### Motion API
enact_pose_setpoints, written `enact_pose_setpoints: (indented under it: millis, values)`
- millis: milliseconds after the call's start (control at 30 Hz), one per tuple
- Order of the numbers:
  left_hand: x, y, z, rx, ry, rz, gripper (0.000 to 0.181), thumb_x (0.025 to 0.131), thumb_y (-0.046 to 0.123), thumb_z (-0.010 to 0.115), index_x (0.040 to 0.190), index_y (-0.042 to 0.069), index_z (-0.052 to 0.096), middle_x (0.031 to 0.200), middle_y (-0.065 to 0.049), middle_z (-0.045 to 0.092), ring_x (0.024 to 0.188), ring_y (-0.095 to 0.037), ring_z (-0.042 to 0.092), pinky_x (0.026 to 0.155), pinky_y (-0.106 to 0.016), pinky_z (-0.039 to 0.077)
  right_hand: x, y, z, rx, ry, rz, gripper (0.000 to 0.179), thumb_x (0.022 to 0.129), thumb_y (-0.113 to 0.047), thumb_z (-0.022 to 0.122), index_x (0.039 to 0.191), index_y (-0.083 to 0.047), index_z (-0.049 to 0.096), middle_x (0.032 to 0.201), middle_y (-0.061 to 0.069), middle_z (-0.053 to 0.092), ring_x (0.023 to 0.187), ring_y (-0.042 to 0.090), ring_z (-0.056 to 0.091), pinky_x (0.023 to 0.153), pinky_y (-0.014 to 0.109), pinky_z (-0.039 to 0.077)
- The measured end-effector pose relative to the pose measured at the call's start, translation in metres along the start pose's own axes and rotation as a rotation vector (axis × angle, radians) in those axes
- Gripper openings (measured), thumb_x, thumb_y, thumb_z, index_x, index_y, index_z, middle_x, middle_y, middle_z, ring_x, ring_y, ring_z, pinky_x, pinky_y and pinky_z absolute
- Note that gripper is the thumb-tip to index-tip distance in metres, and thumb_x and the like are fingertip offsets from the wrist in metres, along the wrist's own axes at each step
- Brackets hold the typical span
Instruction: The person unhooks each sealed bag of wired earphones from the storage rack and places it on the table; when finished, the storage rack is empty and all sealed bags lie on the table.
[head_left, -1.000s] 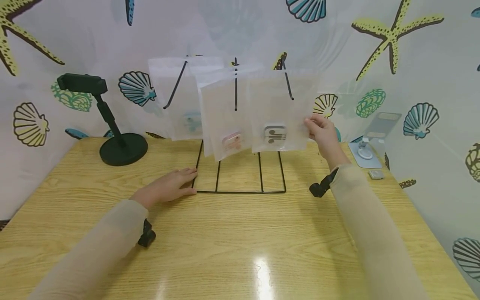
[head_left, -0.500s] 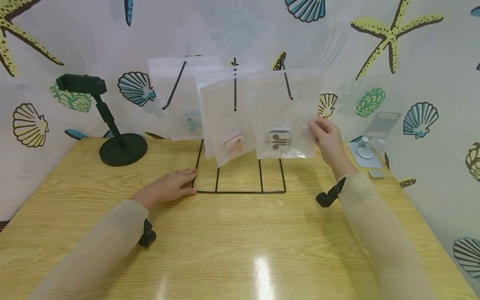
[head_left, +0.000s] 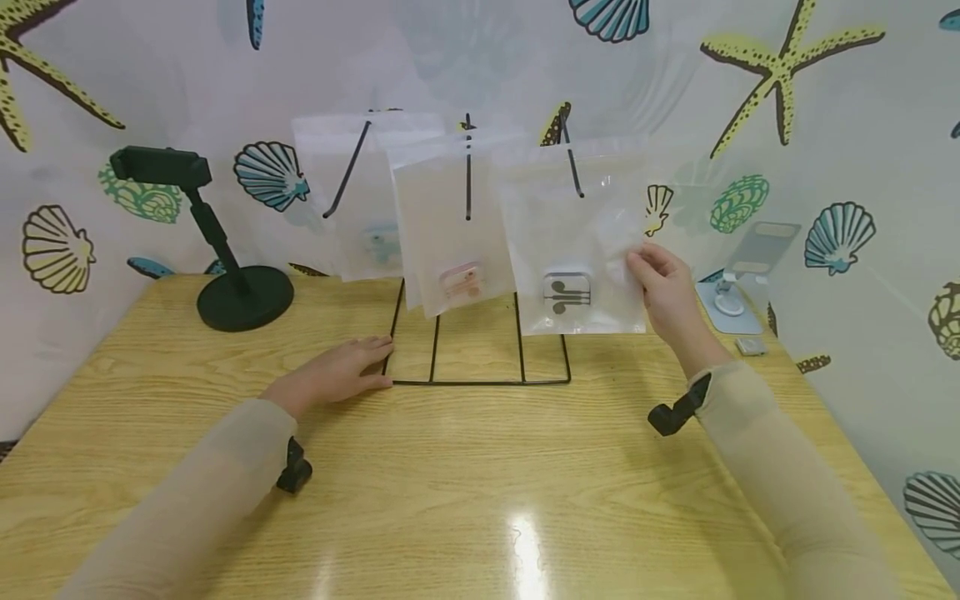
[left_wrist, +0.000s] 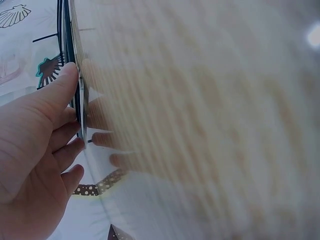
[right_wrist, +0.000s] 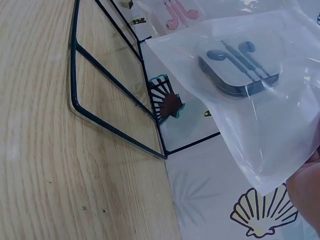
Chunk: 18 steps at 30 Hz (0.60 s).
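My right hand (head_left: 666, 287) pinches the right edge of a clear plastic bag (head_left: 573, 225). Inside it lies a clear case of dark earphones (head_left: 567, 293), also seen in the right wrist view as boxed earphones (right_wrist: 240, 65). The bag's top is at the right-hand hook (head_left: 575, 173) of a black wire rack (head_left: 480, 383). My left hand (head_left: 330, 372) rests at the left side of the rack's base, thumb and fingertips touching the wire. Pink earphones (head_left: 462, 283) hang in a bag on the middle hook, and a bag with a blue item (head_left: 384, 242) hangs on the left one.
A dark green phone stand (head_left: 246, 296) stands at the back left. At the back right are a light folding stand (head_left: 729, 308) and a small whitish item (head_left: 752, 346). Behind the wooden table (head_left: 420, 483) is a wall covering with shells and starfish.
My right hand has drawn the lower part of the dark-earphone bag towards me and slightly right. The pink-earphone bag swings a little. My left hand stays at the rack's base.
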<state>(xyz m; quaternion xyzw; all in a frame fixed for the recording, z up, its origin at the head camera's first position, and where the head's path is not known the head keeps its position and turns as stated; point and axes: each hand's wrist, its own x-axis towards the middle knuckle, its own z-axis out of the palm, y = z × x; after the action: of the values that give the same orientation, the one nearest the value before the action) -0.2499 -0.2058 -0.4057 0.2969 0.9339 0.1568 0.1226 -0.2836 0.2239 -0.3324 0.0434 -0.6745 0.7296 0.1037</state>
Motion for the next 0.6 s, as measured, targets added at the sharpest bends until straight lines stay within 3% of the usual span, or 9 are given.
enact_pose_setpoints:
  millis: [133,300,600]
  values:
    - [0.0,0.0,0.0,-0.004,0.003,0.0,0.064,0.093,0.028,0.056,0.139,-0.008,0.031,0.145,-0.025,0.025,0.133,-0.039,0.021,0.107,-0.052,0.014,-0.007,-0.002,-0.002,0.022,-0.018,-0.025,0.016,0.092,-0.008,0.058,0.081,-0.018,0.064,0.083,-0.001,0.05,0.068,0.008,0.043,0.056,0.015,0.04]
    - [0.001,0.0,-0.001,-0.007,0.0,0.005,0.064,0.093,0.028,0.056,0.139,-0.009,0.031,0.144,-0.025,0.025,0.133,-0.039,0.021,0.107,-0.052,0.014,-0.015,-0.005,-0.006,0.034,-0.028,-0.068,0.022,0.092,-0.005,0.056,0.08,-0.02,0.065,0.089,0.0,0.051,0.083,0.01,0.048,0.073,0.016,0.045]
    - [0.0,0.003,-0.003,-0.002,-0.011,0.005,0.064,0.094,0.028,0.055,0.139,-0.009,0.031,0.144,-0.026,0.025,0.133,-0.039,0.021,0.107,-0.052,0.015,-0.03,-0.011,-0.012,0.051,-0.055,-0.09,0.022,0.092,-0.003,0.056,0.079,-0.018,0.066,0.089,0.001,0.052,0.083,0.012,0.048,0.072,0.018,0.046]
